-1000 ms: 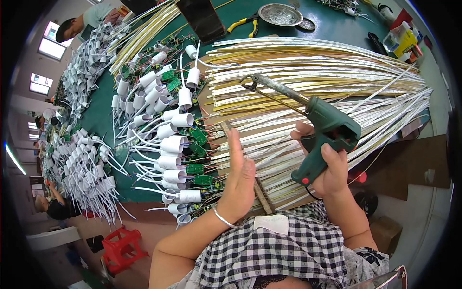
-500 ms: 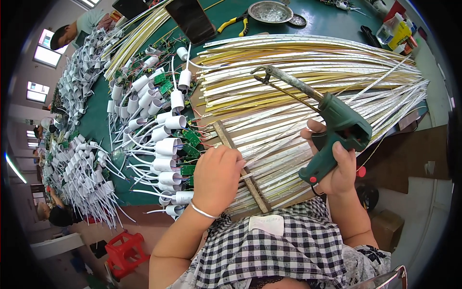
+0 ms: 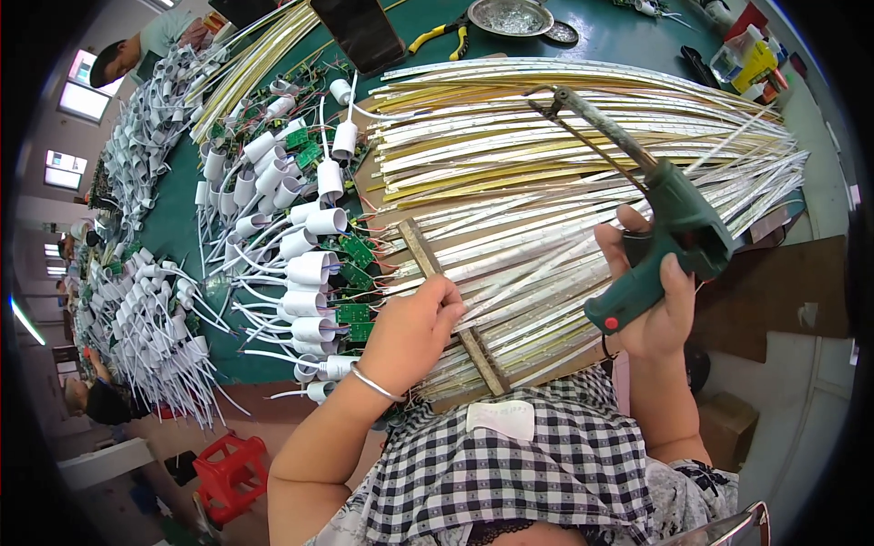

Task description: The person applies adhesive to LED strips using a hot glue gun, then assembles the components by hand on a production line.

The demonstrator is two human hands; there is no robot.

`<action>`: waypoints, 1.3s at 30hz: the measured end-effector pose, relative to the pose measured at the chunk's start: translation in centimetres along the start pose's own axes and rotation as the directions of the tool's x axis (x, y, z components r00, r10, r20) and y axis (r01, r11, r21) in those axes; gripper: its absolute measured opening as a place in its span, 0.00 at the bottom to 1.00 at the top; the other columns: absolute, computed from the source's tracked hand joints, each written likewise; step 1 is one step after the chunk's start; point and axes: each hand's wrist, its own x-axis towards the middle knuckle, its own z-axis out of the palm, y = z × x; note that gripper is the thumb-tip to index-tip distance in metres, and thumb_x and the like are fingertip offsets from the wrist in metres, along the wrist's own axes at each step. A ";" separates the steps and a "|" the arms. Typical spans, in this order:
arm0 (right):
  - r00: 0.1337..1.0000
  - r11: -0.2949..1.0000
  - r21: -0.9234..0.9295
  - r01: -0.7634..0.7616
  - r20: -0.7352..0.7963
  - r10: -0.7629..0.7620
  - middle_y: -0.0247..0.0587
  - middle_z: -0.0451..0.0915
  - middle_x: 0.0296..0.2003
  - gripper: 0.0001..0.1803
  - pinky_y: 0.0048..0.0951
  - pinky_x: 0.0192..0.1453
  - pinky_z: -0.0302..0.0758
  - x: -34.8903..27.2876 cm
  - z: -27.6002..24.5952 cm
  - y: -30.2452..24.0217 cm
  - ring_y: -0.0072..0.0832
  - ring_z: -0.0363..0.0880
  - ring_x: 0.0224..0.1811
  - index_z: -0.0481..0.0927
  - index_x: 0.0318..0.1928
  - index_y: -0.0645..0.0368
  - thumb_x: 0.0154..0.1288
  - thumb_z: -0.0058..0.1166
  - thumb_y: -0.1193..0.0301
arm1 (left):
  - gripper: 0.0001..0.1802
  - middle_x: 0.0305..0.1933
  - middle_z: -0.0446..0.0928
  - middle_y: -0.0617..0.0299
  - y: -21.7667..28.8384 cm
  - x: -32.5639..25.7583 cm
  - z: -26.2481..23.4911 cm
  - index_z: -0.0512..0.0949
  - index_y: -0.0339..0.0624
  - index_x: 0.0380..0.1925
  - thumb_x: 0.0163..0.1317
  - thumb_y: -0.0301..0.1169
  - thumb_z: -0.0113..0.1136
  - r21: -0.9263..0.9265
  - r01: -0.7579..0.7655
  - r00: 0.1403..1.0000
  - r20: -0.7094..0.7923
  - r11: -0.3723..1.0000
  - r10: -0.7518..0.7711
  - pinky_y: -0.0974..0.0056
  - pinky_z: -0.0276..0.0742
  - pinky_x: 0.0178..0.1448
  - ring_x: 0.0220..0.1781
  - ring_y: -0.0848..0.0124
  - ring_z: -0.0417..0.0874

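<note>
My left hand [image 3: 410, 332] is closed beside a narrow wooden bar [image 3: 486, 362], thumb and forefinger pinching the end of a thin white LED strip [image 3: 523, 282]. The bar lies across a row of similar strips. My right hand [image 3: 663, 318] grips a dark green soldering gun [image 3: 687, 209] by its handle, raised over the strips. Its metal tip, with a thin rod alongside, points to the far left, apart from any strip. Left of my left hand, small green circuit boards [image 3: 353, 314] with thin wires stick out of white plastic caps [image 3: 305, 268] with white cables.
More white caps with cables [image 3: 150, 309] are heaped at the left. At the back lie a dark phone [image 3: 360, 35], yellow-handled pliers [image 3: 442, 40] and a metal dish [image 3: 510, 16]. A person [image 3: 146, 50] sits far left; a red stool [image 3: 229, 478] stands on the floor.
My right hand has moved the soldering gun to the right and its tip slightly farther away. My left hand stays by the bar, its fingertips still pinched. The view has shifted slightly.
</note>
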 end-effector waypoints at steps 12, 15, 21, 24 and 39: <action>0.997 0.997 0.016 -0.074 -0.035 0.074 0.54 0.70 0.56 0.30 0.49 0.65 0.68 0.1 0.5 1.1 0.40 0.70 0.61 0.60 0.65 0.63 0.63 0.51 0.69 | 0.11 0.21 0.77 0.58 1.7 -1.7 -2.6 0.73 0.45 0.33 0.57 0.37 0.63 0.690 -0.094 0.865 -0.300 0.718 0.402 0.57 0.73 0.27 0.23 0.58 0.79; 0.993 0.993 0.019 -0.118 -0.001 0.118 0.56 0.71 0.55 0.32 0.49 0.65 0.68 -0.3 0.7 1.2 0.42 0.73 0.57 0.58 0.65 0.63 0.63 0.51 0.68 | 0.09 0.26 0.78 0.58 1.8 -3.2 -6.1 0.78 0.43 0.30 0.53 0.34 0.65 0.673 -0.058 0.841 -0.365 0.738 0.399 0.56 0.72 0.35 0.29 0.58 0.78; 0.994 0.995 -0.006 -0.101 -0.035 0.100 0.59 0.71 0.56 0.33 0.49 0.60 0.73 -1.2 1.3 1.1 0.44 0.78 0.50 0.56 0.67 0.63 0.64 0.49 0.66 | 0.09 0.29 0.78 0.56 -0.1 -3.9 -17.3 0.78 0.33 0.32 0.62 0.30 0.59 0.491 0.056 0.550 -0.742 0.870 0.383 0.66 0.70 0.36 0.31 0.69 0.76; 0.994 0.994 -0.038 -0.098 -0.057 0.095 0.57 0.70 0.56 0.33 0.48 0.60 0.72 -1.2 1.1 0.7 0.44 0.77 0.50 0.55 0.67 0.61 0.65 0.50 0.65 | 0.08 0.31 0.79 0.55 -3.1 -0.1 -20.4 0.79 0.37 0.33 0.60 0.31 0.59 0.532 -0.002 0.619 -0.665 0.847 0.419 0.61 0.73 0.38 0.32 0.63 0.79; 0.995 0.992 -0.099 -0.078 -0.064 0.072 0.56 0.71 0.56 0.32 0.48 0.61 0.71 -1.6 1.0 0.8 0.42 0.76 0.50 0.56 0.67 0.61 0.65 0.50 0.66 | 0.07 0.36 0.81 0.64 -1.8 12.5 -18.7 0.83 0.51 0.30 0.57 0.37 0.58 0.934 0.204 0.800 -0.331 0.293 0.501 0.54 0.72 0.48 0.44 0.63 0.80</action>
